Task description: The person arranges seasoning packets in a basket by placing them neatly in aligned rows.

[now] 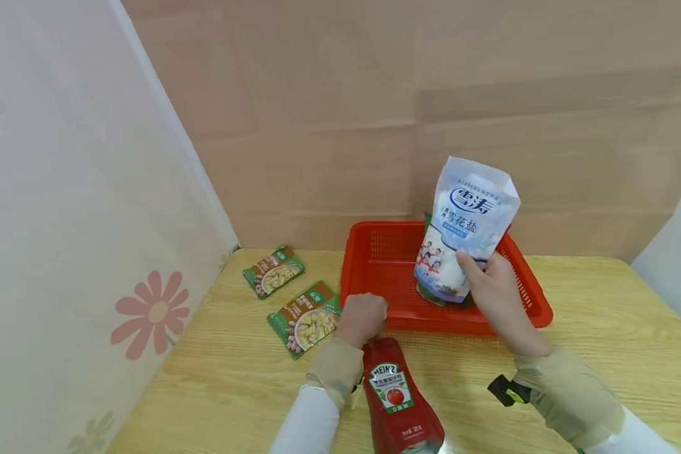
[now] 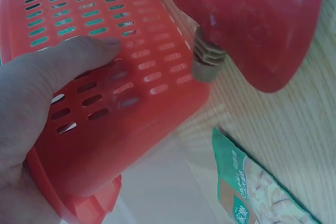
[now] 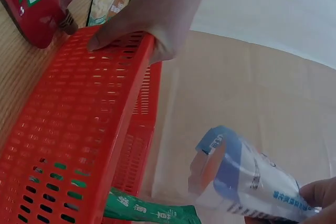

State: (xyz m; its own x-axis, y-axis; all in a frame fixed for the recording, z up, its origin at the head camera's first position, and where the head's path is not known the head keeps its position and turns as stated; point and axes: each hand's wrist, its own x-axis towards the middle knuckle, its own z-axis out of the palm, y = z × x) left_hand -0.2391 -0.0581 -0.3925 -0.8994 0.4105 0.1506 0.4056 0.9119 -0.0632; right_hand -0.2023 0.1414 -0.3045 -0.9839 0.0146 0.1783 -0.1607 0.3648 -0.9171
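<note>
Red basket [image 1: 408, 325] gripped at its near rim by our left hand [image 1: 363, 316], we pinch the Xuetao salt pouch [image 1: 471, 205] above it with our right hand [image 1: 500, 301]. If that one-sided pinch slips, the pouch could tip and drop onto the green packet [image 3: 152, 211].

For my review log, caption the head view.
Left hand grips red basket; right hand holds salt pouch over it.

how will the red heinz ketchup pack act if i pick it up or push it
The ketchup pack may feel heavy for its size, since it bulges as if well filled. Its glossy surface could be slippery. Lying label-up on the table, it would probably slide rather than roll.
</note>
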